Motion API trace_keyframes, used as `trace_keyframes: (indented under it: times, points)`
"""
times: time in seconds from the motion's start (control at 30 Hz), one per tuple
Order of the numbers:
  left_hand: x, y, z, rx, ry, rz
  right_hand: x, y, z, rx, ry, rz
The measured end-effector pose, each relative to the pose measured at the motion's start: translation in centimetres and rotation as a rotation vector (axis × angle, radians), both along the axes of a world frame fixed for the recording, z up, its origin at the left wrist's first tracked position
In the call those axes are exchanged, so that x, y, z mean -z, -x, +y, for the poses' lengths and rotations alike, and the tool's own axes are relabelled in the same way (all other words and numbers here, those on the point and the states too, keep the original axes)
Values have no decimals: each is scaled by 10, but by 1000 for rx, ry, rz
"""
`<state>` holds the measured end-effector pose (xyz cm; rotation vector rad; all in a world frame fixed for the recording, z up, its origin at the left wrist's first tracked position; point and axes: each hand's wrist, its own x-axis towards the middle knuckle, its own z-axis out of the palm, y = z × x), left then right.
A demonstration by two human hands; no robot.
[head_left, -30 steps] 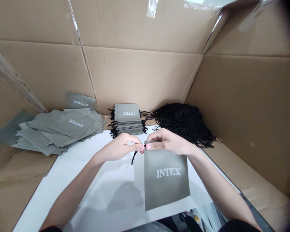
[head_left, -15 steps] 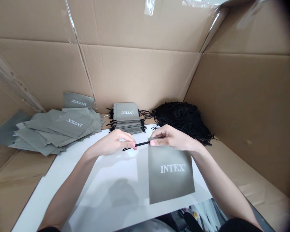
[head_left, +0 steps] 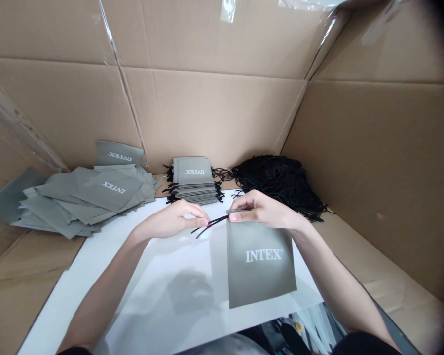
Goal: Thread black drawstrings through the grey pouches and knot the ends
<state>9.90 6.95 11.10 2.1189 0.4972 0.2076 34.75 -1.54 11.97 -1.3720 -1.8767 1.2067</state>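
A flat grey pouch (head_left: 261, 278) printed INTEX hangs from my right hand (head_left: 257, 209), whose thumb and fingers pinch its top left corner. Two strands of black cord (head_left: 217, 221) come out of that corner toward the left. My left hand (head_left: 187, 217) is closed in a pinch on the cord, and the loose ends poke out past the thumb, spread apart. The fingers of both hands partly cover where the cord enters the pouch's top edge.
Loose grey pouches (head_left: 92, 197) are heaped at the left. A neat stack of corded pouches (head_left: 194, 172) stands at the back middle, beside a pile of black cords (head_left: 277, 180). Cardboard walls (head_left: 214, 113) enclose the white work surface (head_left: 163, 305) at the back and sides.
The cord's two ends have fanned apart and droop slightly lower beyond my left fingers. The pouch has shifted up very slightly; both hands keep nearly the same place.
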Motion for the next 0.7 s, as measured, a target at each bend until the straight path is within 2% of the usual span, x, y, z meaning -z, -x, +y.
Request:
trace_keyframes:
  times: [0.13,0.23,0.33,0.53,0.7]
  points:
    - [5,-9,-7,-113,28,-75,0,3,0,-30,-28,-8]
    - [10,-18,-15,-114,64,-110,2,6,1,-73,-44,-19]
    - [11,-23,-21,-112,20,-94,3,10,1,-87,-51,-64]
    - [-2,-10,-17,-87,-22,62,3,9,0,-34,-59,-80]
    - [-13,5,-8,-136,-85,108,0,-2,-5,34,-88,-61]
